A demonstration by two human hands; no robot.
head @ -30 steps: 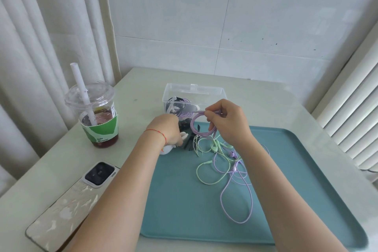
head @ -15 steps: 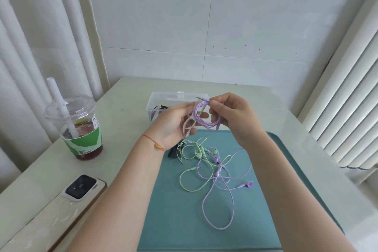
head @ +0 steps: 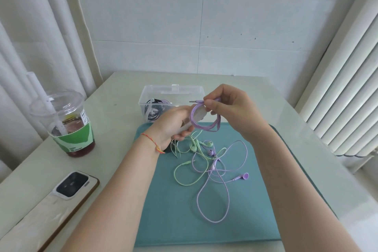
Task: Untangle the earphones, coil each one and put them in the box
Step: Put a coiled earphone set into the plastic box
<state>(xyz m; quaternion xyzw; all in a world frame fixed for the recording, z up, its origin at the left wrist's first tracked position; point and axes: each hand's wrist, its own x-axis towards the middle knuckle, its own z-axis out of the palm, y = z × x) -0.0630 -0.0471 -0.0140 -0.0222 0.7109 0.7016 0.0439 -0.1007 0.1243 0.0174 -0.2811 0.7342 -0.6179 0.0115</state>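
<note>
My right hand (head: 229,108) pinches the plug end of a coiled purple earphone (head: 204,122), its jack pointing left. My left hand (head: 173,125) holds a white strip against the left side of that coil. Both hands hover above the far edge of the teal tray (head: 184,221). On the tray lie a second purple earphone (head: 216,196) and a light green earphone (head: 184,178), their cables crossing each other. The clear plastic box (head: 173,92) stands behind the tray, with coiled black and purple earphones inside.
A plastic cup (head: 67,120) with a dark drink, a green sleeve and a white straw stands at the left. A phone (head: 51,208) lies face down near the table's front left. Curtains hang at the left, a white radiator stands at the right.
My left hand rose from the tray's far edge to meet the purple coil in my right hand. Both hands lifted slightly. The camera tilted up and back.
</note>
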